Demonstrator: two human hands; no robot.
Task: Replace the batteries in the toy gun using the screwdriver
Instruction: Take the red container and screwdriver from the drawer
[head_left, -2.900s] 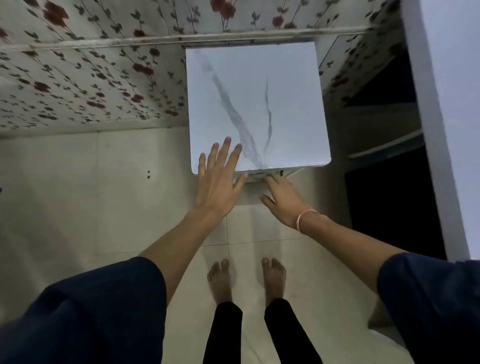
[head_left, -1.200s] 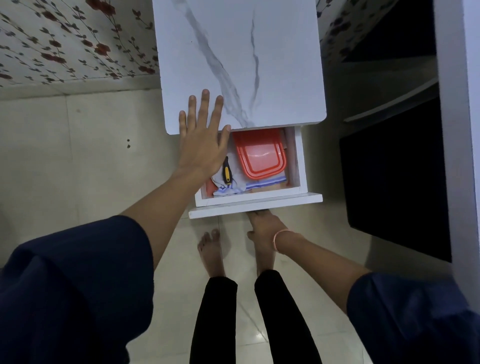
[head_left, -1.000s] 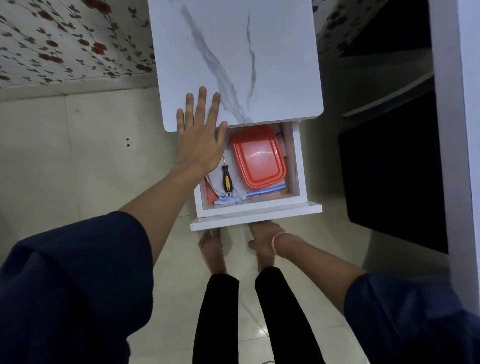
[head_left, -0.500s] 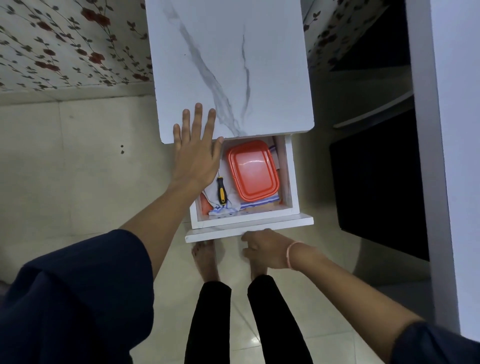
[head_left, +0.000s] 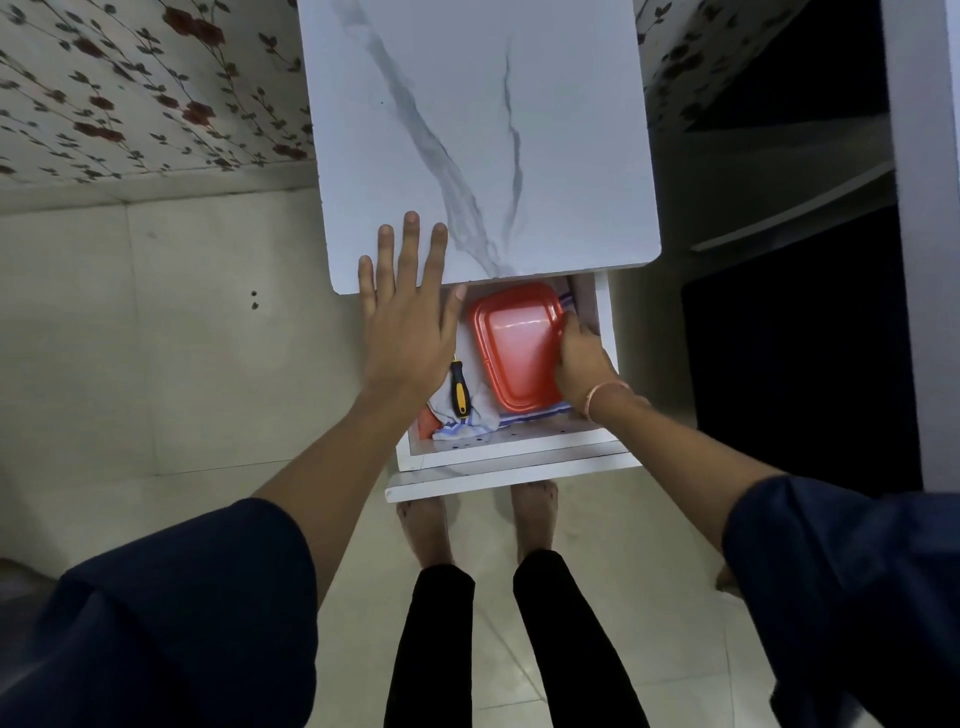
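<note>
Drawer is open now and the R hand has left the drawer front and gone inside, fingers curled over the right edge of the red box, looks like a grip. L hand is flat, fingers spread, pressing the near-left corner of the top. Screwdriver sits untouched on a cloth just left of the box, b/w the two hands. So imo we're at fetching stuff, nothing unscrewed yet. Count: 1 screwdriver, 1 box, 1 cloth, 0 toy guns or batteries in view, maybe they're in the box, can't tell
</note>
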